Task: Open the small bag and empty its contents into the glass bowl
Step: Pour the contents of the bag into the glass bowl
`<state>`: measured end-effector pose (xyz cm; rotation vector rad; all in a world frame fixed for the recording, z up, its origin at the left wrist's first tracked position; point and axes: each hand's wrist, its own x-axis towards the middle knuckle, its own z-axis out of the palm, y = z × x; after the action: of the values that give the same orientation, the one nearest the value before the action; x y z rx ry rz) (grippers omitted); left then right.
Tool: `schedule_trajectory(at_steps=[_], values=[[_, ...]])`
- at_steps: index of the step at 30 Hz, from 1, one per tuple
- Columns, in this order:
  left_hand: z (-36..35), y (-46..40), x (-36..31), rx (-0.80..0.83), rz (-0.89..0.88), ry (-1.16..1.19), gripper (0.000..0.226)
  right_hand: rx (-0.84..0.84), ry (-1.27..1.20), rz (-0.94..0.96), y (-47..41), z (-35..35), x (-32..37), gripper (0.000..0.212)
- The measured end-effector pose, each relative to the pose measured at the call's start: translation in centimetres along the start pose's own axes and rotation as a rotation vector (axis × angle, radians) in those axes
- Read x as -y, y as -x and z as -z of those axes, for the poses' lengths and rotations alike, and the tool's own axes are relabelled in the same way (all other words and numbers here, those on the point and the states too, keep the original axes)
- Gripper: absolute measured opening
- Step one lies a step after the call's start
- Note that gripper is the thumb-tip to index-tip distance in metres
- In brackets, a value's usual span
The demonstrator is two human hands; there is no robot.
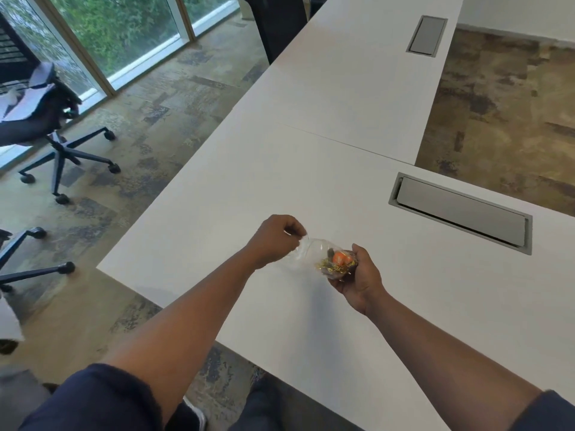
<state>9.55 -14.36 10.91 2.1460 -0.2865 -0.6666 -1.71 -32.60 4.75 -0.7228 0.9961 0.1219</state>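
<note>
Small bag (323, 258) lengthwise between hands

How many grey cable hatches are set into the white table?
2. One grey rectangular cable hatch is near the person, right of the hands; the other grey hatch is at the far end. More may lie outside the view.

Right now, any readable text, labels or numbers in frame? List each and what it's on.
None readable.
Clear bag: no print visible.
Orange piece inside bag: any marking too small and blurred to read.
White table, grey hatch cover: no visible text.
</note>
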Motion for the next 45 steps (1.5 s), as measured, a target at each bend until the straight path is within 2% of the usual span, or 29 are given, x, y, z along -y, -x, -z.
schedule_trajectory(at_steps=[4, 9, 14, 18, 22, 26, 33, 36, 38, 39, 41, 43, 45], values=[[-1.1, -1.6, 5.0, -0.226, 0.172, -0.041, 0.028, -0.013, -0.002, 0.046, -1.1, -0.7, 0.4, 0.022], [-2.8, -2.9, 9.0, -0.195, 0.292, -0.078, 0.047, -0.111, 0.160, 0.160, -2.9, -2.7, 1.0, 0.029], [-3.7, -3.6, 10.7, -0.169, 0.280, -0.065, 0.055, -0.150, 0.395, 0.307, -5.0, -5.2, 1.1, 0.037], [-4.0, -4.2, 11.1, -0.185, 0.255, -0.035, 0.055, -0.193, 0.756, 0.518, -6.0, -7.1, 0.6, 0.045], [-3.8, -4.4, 11.8, -0.180, 0.226, -0.042, 0.054, -0.139, 1.126, 0.751, -6.1, -9.1, 0.2, 0.055], [-3.5, -4.5, 11.8, -0.175, 0.215, -0.048, 0.053, -0.102, 1.388, 0.980, -5.6, -10.9, 0.1, 0.047], [-3.2, -4.4, 11.4, -0.150, 0.222, -0.031, 0.051, 0.031, 1.582, 1.242, -4.2, -12.3, 0.8, 0.032], [-3.1, -4.2, 11.3, -0.141, 0.221, -0.027, 0.054, 0.061, 1.529, 1.290, -3.6, -12.5, 1.3, 0.031], [-3.1, -4.0, 11.4, -0.137, 0.219, -0.018, 0.055, -0.009, 1.425, 1.243, -3.4, -12.6, 1.6, 0.040], [-3.1, -3.8, 11.3, -0.140, 0.218, -0.017, 0.056, -0.063, 1.336, 1.151, -3.3, -12.6, 1.8, 0.046], [-3.1, -3.3, 11.2, -0.177, 0.197, -0.034, 0.060, -0.163, 1.069, 0.841, -3.3, -12.4, 2.5, 0.054], [-3.2, -2.8, 10.8, -0.240, 0.133, -0.050, 0.072, -0.198, 0.763, 0.513, -3.5, -11.8, 3.2, 0.051], [-3.2, -2.3, 10.2, -0.278, 0.068, -0.028, 0.082, -0.215, 0.615, 0.354, -3.7, -10.8, 3.6, 0.042]])
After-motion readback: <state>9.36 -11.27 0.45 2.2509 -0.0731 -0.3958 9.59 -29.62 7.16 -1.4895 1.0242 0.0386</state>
